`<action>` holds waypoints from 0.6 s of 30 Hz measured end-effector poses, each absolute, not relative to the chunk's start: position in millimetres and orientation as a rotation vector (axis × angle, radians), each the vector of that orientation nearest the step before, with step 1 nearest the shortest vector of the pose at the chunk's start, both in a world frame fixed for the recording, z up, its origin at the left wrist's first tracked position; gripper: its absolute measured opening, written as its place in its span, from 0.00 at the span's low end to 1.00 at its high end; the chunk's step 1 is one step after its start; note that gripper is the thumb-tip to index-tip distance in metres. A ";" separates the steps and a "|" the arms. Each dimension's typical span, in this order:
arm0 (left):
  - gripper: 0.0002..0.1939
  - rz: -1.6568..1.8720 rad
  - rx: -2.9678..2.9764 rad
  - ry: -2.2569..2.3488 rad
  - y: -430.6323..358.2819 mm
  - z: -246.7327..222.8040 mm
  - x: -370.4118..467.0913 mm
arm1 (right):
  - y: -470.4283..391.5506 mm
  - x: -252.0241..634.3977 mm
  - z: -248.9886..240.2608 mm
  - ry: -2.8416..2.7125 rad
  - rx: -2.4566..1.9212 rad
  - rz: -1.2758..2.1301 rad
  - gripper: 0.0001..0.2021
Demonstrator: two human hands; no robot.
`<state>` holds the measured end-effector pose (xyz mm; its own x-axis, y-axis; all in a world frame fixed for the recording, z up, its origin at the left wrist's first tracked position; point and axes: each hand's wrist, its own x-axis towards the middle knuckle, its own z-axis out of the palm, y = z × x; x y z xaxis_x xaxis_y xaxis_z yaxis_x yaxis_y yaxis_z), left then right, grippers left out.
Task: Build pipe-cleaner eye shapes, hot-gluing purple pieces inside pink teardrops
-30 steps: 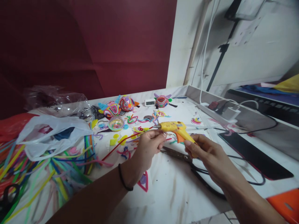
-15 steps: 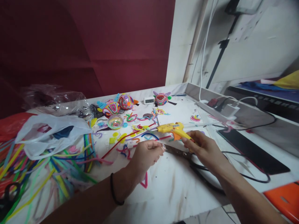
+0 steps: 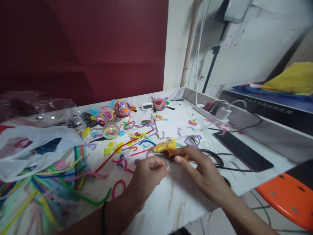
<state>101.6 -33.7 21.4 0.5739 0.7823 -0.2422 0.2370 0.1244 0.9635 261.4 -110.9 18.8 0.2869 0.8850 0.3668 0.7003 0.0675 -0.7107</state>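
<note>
My left hand (image 3: 149,171) is closed in a pinch on a small thin white curled piece (image 3: 169,165). To its right, my right hand (image 3: 198,166) reaches over a yellow glue gun (image 3: 165,145), fingers around its handle end and orange trigger. The nozzle points left, just above my left hand. Much of the handle is hidden behind my fingers. Beyond the hands, cut bits of pipe cleaner lie scattered, among them a red strip (image 3: 114,150) and a blue one (image 3: 147,142).
At the left, a white plastic bag (image 3: 63,138) lies over a pile of coloured pipe cleaners (image 3: 44,195). Several colourful wrapped ornaments (image 3: 105,115), a small clock (image 3: 147,106) and a clear bowl (image 3: 111,131) stand behind. A black slab (image 3: 244,151), cables and a power strip (image 3: 210,114) lie right.
My view has turned right. The glue gun and my right hand have come lower and closer to my left hand. The scissors blade seen between the hands is no longer plainly visible.
</note>
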 end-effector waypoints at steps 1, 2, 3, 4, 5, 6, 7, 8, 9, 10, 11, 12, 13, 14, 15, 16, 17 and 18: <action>0.09 0.505 1.445 0.914 -34.0 19.8 103.9 | -116.5 256.8 22.3 -1.488 -1.573 0.433 0.14; 0.10 0.513 1.458 0.890 -34.5 18.4 106.2 | -121.2 252.9 24.7 -1.496 -1.500 0.558 0.13; 0.10 0.519 1.470 0.864 -35.2 17.2 108.6 | -124.8 249.7 26.0 -1.480 -1.453 0.629 0.11; 0.10 0.525 1.484 0.840 -36.1 16.5 110.9 | -127.1 247.6 26.4 -1.452 -1.420 0.668 0.10; 0.10 0.527 1.499 0.820 -37.2 16.4 113.0 | -128.5 246.5 26.2 -1.419 -1.408 0.669 0.09; 0.10 0.523 1.518 0.809 -38.3 16.9 115.0 | -129.1 246.3 25.6 -1.386 -1.408 0.652 0.09; 0.10 0.510 1.538 0.803 -39.5 17.8 116.7 | -129.2 246.9 25.0 -1.358 -1.413 0.632 0.10; 0.10 0.495 1.556 0.794 -40.6 19.0 118.0 | -129.2 248.3 24.6 -1.335 -1.422 0.620 0.11; 0.10 0.483 1.567 0.787 -41.7 20.3 119.0 | -129.4 250.2 24.7 -1.317 -1.431 0.616 0.13; 0.09 0.470 1.570 0.784 -42.6 21.3 119.5 | -129.9 252.9 25.4 -1.299 -1.439 0.621 0.13; 0.09 0.454 1.565 0.789 -43.4 22.1 119.3 | -130.8 256.5 26.7 -1.280 -1.446 0.633 0.13; 0.10 0.440 1.559 0.804 -44.0 22.4 118.4 | -132.1 261.4 28.6 -1.255 -1.450 0.643 0.13; 0.11 0.426 1.558 0.828 -44.6 22.3 116.7 | -133.8 267.8 31.2 -1.227 -1.452 0.649 0.13; 0.12 0.410 1.568 0.856 -45.1 21.9 114.1 | -135.6 276.0 34.3 -1.194 -1.462 0.641 0.14; 0.12 0.388 1.593 0.879 -45.6 21.4 110.5 | -137.4 286.2 37.8 -1.156 -1.473 0.619 0.14; 0.11 0.370 1.628 0.895 -46.2 20.9 106.0 | -139.0 298.5 41.6 -1.113 -1.490 0.579 0.14; 0.11 0.342 1.669 0.903 -47.0 20.6 100.9 | -140.2 312.6 45.3 -1.055 -1.533 0.512 0.15; 0.10 0.323 1.708 0.911 -47.9 20.7 95.2 | -140.8 328.3 48.7 -1.000 -1.568 0.419 0.16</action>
